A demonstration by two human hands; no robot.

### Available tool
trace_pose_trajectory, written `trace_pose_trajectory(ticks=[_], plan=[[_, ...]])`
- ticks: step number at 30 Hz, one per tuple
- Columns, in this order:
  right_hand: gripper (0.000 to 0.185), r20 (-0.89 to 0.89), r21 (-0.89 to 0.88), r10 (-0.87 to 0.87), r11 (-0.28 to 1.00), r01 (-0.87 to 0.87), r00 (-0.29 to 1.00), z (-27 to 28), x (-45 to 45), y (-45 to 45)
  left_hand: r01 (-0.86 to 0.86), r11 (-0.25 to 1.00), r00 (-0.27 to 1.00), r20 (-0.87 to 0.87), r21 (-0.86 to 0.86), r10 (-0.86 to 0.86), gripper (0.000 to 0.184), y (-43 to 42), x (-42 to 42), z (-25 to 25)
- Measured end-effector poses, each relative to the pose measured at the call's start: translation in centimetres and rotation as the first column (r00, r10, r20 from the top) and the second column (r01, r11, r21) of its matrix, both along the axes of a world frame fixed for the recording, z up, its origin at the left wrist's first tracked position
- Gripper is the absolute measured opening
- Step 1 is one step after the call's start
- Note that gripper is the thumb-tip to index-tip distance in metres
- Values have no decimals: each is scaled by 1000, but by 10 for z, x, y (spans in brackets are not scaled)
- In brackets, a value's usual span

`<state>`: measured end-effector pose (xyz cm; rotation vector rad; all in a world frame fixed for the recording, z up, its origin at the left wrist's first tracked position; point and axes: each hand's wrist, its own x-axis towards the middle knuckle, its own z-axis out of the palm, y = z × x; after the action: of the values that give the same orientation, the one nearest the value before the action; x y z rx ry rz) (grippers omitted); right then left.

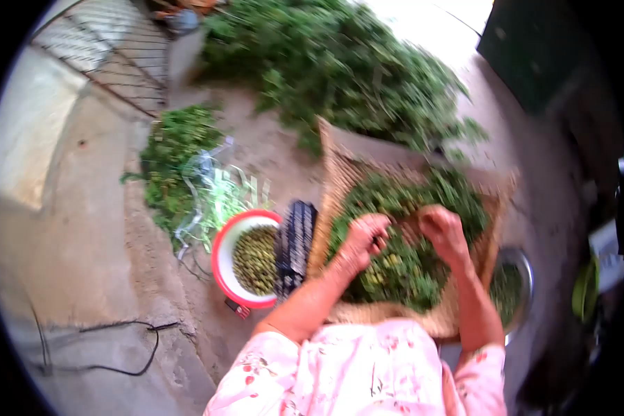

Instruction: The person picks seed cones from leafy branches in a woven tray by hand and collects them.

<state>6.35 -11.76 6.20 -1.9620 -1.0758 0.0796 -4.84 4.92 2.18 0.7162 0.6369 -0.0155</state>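
Both my hands hover over a square woven tray lying across my lap and heaped with leafy green sprigs. My left hand is closed, its fingers pinched together above the left part of the heap. To its right, my right hand is also closed, with the fingertips turned inward toward the left hand. Whatever is between the fingers of either hand is too small and blurred to name. Left of the tray, a white basin with a red rim holds small round greenish pieces.
A large pile of leafy branches lies ahead. A smaller green pile with pale plastic strips is at the left. A dark patterned bag leans by the basin. A metal bowl stands right. A black cable crosses the floor.
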Motion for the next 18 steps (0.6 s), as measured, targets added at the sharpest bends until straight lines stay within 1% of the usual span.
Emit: trace_pose_trajectory(ticks=[1, 2, 3, 4, 5, 6, 7, 8, 9, 11, 12, 14, 15, 16, 17, 18], plan=[[10, 12, -45, -45, 998, 45, 999, 2, 2, -4, -12, 1000, 1000, -15, -4, 12, 6, 0, 0, 3], [10, -12, -152, -37, 988, 35, 999, 6, 8, -10, -32, 999, 998, -50, -23, 31, 6, 2, 1, 0], [10, -25, -178, -69, 982, 64, 997, 6, 13, -17, -22, 998, 998, -52, -57, 19, 8, 3, 2, -4], [10, -53, -182, -98, 979, 86, 994, 7, 17, -22, -27, 1000, 995, -97, -7, 26, 11, 4, 0, -8], [10, -82, -180, -119, 978, 102, 990, 8, 18, -29, -13, 1000, 995, -99, -6, 12, 11, 7, 0, -16], [10, -120, -232, -167, 963, 135, 979, 8, 16, -36, -4, 999, 995, -105, -40, 0, 11, 7, -1, -16], [10, -143, -272, -202, 949, 158, 969, 9, 21, -40, 4, 996, 996, -90, -90, -12, 15, 10, -2, -19], [11, -112, -305, -180, 942, 139, 977, 8, 23, -46, 8, 995, 997, -79, -98, -16, 17, 10, -3, -19], [12, -167, -332, -220, 930, 155, 961, 3, 24, -50, 7, 995, 998, -65, -100, -14, 19, 10, -4, -17], [11, -158, -335, -244, 925, 181, 957, -13, 27, -57, -3, 998, 996, -85, -70, -3, 22, 10, -4, -15], [11, -157, -338, -245, 924, 181, 957, -20, 28, -58, 17, 996, 997, -76, -85, -23, 21, 12, -5, -19], [13, -94, -309, -227, 932, 189, 969, -33, 30, -61, -9, 996, 997, -82, -87, 2, 20, 10, -5, -18], [13, -92, -313, -228, 931, 189, 969, -38, 29, -61, -35, 996, 996, -89, -85, 28, 19, 9, -5, -17], [13, -49, -328, -232, 922, 204, 972, -43, 27, -59, -36, 995, 996, -89, -89, 28, 19, 8, -5, -17], [13, -6, -343, -235, 914, 219, 972, -47, 25, -56, -33, 998, 995, -100, -58, 27, 18, 7, -5, -17], [15, -18, -359, -244, 907, 222, 970, -49, 22, -53, -29, 999, 994, -111, -28, 25, 18, 6, -6, -17]])
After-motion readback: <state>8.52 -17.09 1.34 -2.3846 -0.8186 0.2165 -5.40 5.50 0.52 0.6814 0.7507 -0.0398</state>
